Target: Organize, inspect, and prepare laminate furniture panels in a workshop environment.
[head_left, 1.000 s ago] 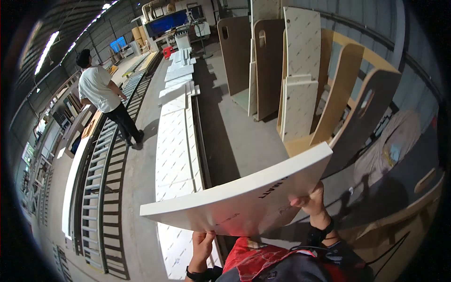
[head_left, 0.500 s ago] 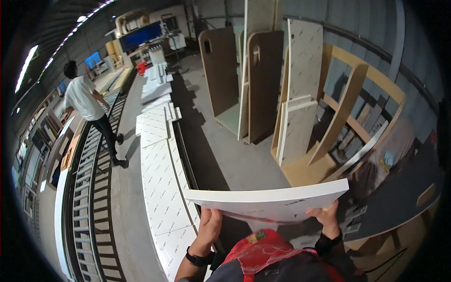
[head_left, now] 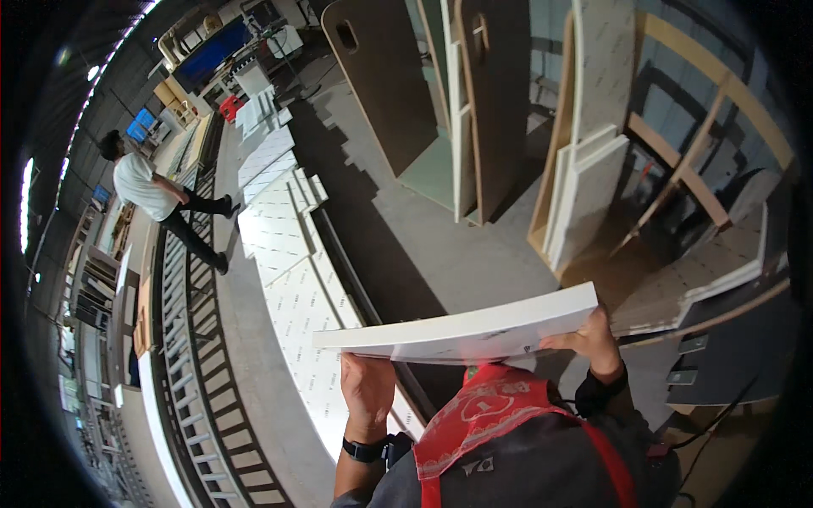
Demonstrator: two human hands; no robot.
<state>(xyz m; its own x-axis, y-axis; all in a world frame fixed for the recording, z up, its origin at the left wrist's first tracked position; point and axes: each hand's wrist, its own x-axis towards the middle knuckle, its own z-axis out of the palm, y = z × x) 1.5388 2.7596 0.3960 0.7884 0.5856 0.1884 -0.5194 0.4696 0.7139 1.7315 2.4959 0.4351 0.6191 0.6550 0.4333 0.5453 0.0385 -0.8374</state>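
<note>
A long white board (head_left: pixel 466 328) spans the space in front of my chest, its thick edge uppermost and its right end a little higher. Near its left end, my left hand (head_left: pixel 367 389) grips the board from below, the fingers mostly hidden behind it. My right hand (head_left: pixel 593 340) is closed on the opposite end, with a finger along the lower face. Below and left of the board lies a row of stacked white panels (head_left: pixel 301 317) with small printed marks.
A roller conveyor (head_left: pixel 195 339) runs along the left, where a person (head_left: pixel 152 190) in a white shirt walks. Upright brown boards (head_left: pixel 381 93) stand in a rack ahead. White panels (head_left: pixel 593 186) lean at the right, beside a dark tabletop (head_left: pixel 728 356).
My view has turned to the right, bringing the racks closer. The board stays in both hands and shows less of its printed face. The person at the left has taken a step.
</note>
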